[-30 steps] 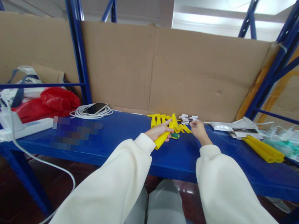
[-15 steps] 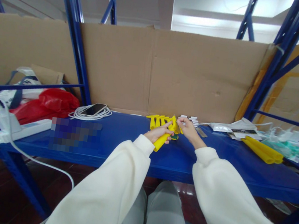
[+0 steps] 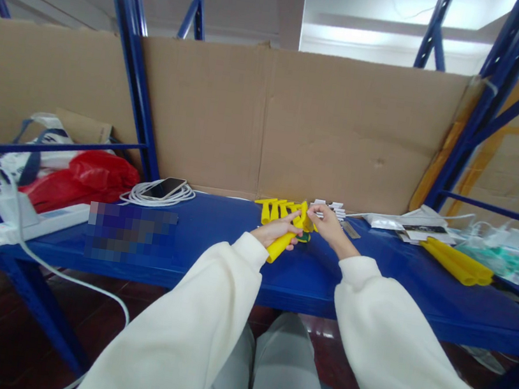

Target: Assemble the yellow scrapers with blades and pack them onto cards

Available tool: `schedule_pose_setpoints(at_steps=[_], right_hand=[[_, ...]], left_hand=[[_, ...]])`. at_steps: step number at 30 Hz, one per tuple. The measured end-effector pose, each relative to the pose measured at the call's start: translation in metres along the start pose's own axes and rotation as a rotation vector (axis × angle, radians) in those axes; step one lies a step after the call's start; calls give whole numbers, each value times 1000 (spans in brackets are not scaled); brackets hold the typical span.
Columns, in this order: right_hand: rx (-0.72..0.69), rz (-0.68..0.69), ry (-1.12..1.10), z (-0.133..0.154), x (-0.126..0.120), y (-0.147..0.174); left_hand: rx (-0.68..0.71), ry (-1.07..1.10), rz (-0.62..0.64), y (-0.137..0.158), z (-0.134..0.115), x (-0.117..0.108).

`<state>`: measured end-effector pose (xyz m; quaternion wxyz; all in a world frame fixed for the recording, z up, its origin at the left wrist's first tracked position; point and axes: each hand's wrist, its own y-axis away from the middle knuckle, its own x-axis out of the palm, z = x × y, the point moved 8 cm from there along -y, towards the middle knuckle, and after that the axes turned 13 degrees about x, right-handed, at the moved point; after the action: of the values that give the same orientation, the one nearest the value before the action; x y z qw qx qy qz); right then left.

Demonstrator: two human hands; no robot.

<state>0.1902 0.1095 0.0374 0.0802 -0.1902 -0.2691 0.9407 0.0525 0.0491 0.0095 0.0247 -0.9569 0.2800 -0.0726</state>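
Note:
Over the middle of the blue shelf [image 3: 216, 259], my left hand [image 3: 278, 229] is wrapped round a yellow tool with a thick round handle [image 3: 278, 249]. The handle slants down toward me, with its narrower end pointing up and away. Close on the right, my right hand [image 3: 328, 222] pinches with its fingertips at the far end of that tool; whatever lies between the fingers is too small to make out. Several similar yellow tools [image 3: 274, 211] lie in a row just behind my left hand. Small white pieces [image 3: 332, 207] and a flat grey strip [image 3: 351, 230] lie behind and beside my right hand.
Yellow tubes [image 3: 457, 262] lie at the right near white packets [image 3: 422, 224] and cables. On the left are a phone [image 3: 166, 187] on a coiled white cable [image 3: 138, 195], a red bag [image 3: 92, 177] and a white power strip [image 3: 47, 224]. Cardboard [image 3: 203, 116] closes the back.
Both hands keep nearly the same hold and place on the yellow tool. The whole view has shifted very slightly.

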Motion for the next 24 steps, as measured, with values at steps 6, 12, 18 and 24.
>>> schedule_pose_setpoints(at_steps=[6, 12, 18, 24], right_hand=[[95, -36, -100, -15, -3, -2], [127, -112, 4, -21, -5, -3], [59, 74, 312, -15, 8, 0], [102, 445, 549, -24, 33, 20]], left_hand=[[4, 6, 25, -1, 0, 0], [76, 108, -16, -7, 0, -4], [186, 263, -302, -14, -4, -31], [147, 308, -379, -16, 1, -39]])
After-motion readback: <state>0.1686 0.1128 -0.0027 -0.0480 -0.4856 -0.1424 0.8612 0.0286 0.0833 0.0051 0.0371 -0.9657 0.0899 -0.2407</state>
